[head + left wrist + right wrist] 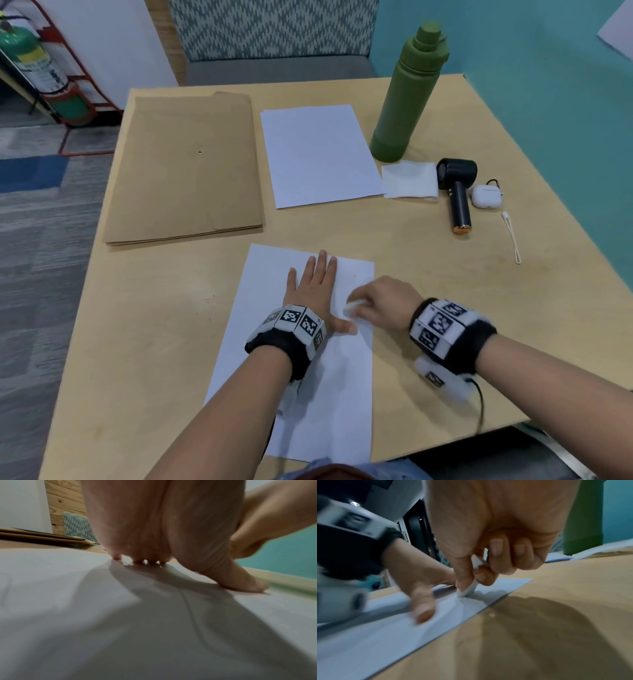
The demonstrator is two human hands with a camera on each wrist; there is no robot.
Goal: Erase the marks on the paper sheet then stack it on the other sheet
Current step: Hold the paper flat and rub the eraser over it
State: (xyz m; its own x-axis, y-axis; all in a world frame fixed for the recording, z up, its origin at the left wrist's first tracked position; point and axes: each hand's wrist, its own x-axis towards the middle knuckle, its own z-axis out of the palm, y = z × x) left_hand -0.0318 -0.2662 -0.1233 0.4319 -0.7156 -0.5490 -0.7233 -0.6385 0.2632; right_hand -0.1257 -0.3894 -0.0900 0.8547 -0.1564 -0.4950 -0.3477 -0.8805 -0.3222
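Near sheet: the paper sheet [301,394] lies flat at the near edge of the surface [428,260], long side running away from the person, likely so both hands reach it easily.
Left hand: the left hand [313,291] lies palm down on the sheet, fingers straight and spread, thumb splayed toward the rubbing spot; it grips nothing and seems placed to pin the paper against sliding or creasing.
Right hand: the right hand [383,303] is curled round a white eraser [468,589], pinched between thumb and fingers, its tip pressed to the sheet near the right edge.
Paper at contact: the right wrist view shows small wrinkles fanning out from the eraser tip.
Marks: too faint to make out.
Stacking target: the other sheet [320,156] lies farther back, apart, beside a brown envelope [185,168] and a green bottle [407,99].
Stage: erasing under way; stacking not yet done.
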